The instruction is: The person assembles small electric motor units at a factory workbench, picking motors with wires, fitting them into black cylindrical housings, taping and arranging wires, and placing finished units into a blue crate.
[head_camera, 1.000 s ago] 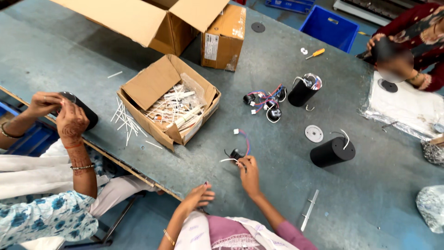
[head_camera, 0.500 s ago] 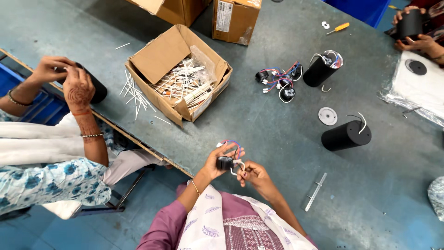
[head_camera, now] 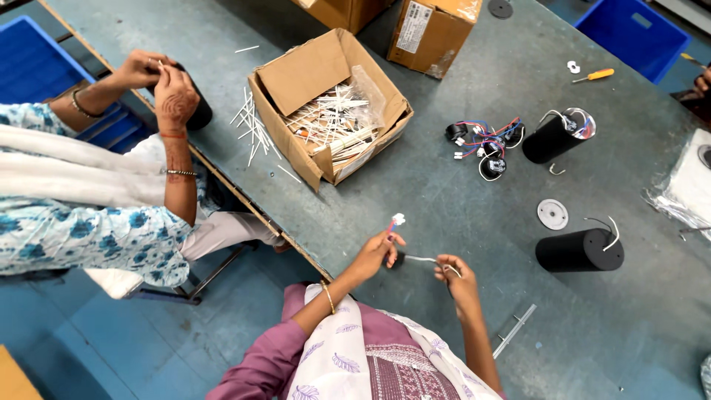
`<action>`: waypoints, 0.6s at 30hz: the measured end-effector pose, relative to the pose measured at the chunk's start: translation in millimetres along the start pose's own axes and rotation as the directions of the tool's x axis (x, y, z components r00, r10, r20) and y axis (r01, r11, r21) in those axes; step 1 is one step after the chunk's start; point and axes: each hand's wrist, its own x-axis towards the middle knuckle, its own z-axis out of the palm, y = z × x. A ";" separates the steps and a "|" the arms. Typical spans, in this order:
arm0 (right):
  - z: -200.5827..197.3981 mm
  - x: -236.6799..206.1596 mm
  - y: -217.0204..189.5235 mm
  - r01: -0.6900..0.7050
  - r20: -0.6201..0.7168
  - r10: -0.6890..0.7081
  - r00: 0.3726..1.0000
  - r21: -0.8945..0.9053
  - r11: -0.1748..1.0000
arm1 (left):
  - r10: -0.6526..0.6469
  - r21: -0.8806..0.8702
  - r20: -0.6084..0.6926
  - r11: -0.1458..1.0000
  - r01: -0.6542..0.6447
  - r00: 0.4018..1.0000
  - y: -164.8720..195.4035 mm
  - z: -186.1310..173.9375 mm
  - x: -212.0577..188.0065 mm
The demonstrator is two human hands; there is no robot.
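- Wired part (head_camera: 401, 258), small and dark with thin leads, is held up between both hands just above the near edge of the grey tabletop (head_camera: 444, 192).
- Left hand (head_camera: 376, 254) is curled around the dark body, fingers closed on it; a pink lead with a white connector (head_camera: 398, 219) sticks up just past its fingers.
- Right hand (head_camera: 455, 274) sits just to the right of the part, fingertips pinching the end of the white lead that runs across from the body.
- Black cylinder (head_camera: 579, 250) lies on its side well to the right, with a round white disc (head_camera: 552, 214) near it.
- Second black cylinder (head_camera: 554, 136) lies farther back, beside a tangle of coloured wired parts (head_camera: 483, 143).
- Open cardboard box (head_camera: 329, 104) of white sticks stands beyond the left hand.
- Another person's hands (head_camera: 159, 81) at the left hold a dark object; which kind I cannot tell.
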 end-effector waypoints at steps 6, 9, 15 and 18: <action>24.3 -8.2 -62.3 0.270 0.102 -0.250 0.963 -0.319 0.909 | 0.063 0.161 0.177 0.983 -0.092 0.982 8.0 21.2 -4.2; 44.3 -9.9 -92.7 0.009 0.261 -0.038 0.965 0.114 0.993 | 0.034 0.258 0.238 0.961 -0.097 0.971 16.7 27.7 -9.5; 61.2 -5.1 -97.4 -0.080 0.315 -0.024 0.949 0.314 0.946 | 0.019 0.227 0.289 0.970 -0.088 0.957 26.3 29.3 -17.8; 66.0 -1.4 -82.7 -0.086 0.296 -0.039 0.954 0.399 0.913 | -0.006 0.208 0.159 0.978 -0.027 0.987 27.4 30.0 -21.5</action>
